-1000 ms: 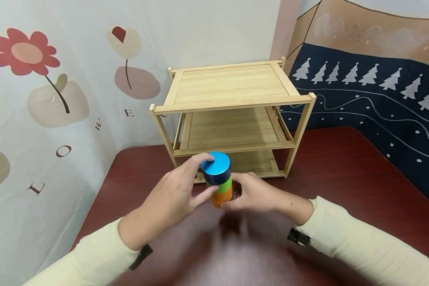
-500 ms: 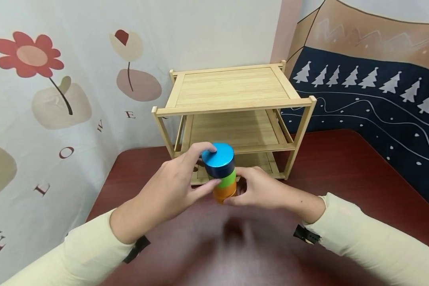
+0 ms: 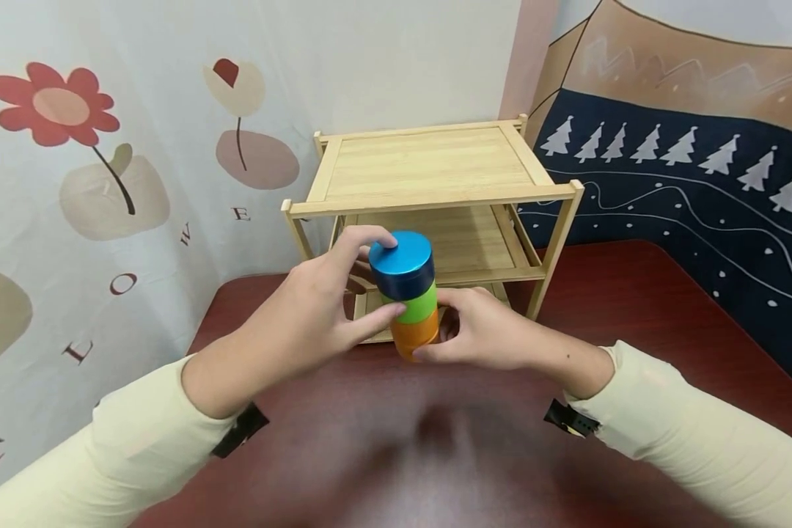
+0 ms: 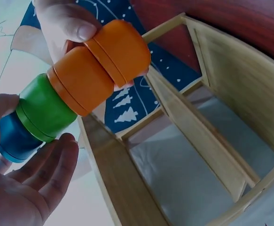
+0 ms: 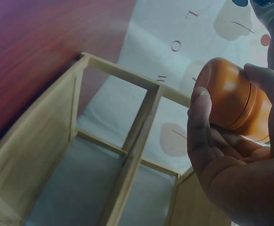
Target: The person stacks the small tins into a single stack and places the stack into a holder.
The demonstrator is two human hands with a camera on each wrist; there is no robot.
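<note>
Both hands hold an upright stack of round, smooth canisters (image 3: 414, 336) in front of the shelf, raised over the table. Blue is on top, green (image 4: 47, 107) in the middle and orange (image 5: 226, 94) below. My left hand (image 3: 297, 304) grips the upper part, a finger on the blue top (image 3: 405, 253) and the thumb on the green section. From the right, my right hand (image 3: 485, 330) grips the orange part between thumb and fingers. Some of its fingers are hidden behind the stack in the head view.
A light wooden shelf (image 3: 429, 165) with three levels stands behind the hands on the dark red table (image 3: 488, 440). A white cloth with printed flowers (image 3: 138, 293) hangs at the left and back; a dark blue tree-print cloth (image 3: 686, 194) hangs at the right.
Both hands have raised the canister stack and brought it closer to the shelf's lower levels in the head view. The grip looks the same; the head view has shifted slightly.
</note>
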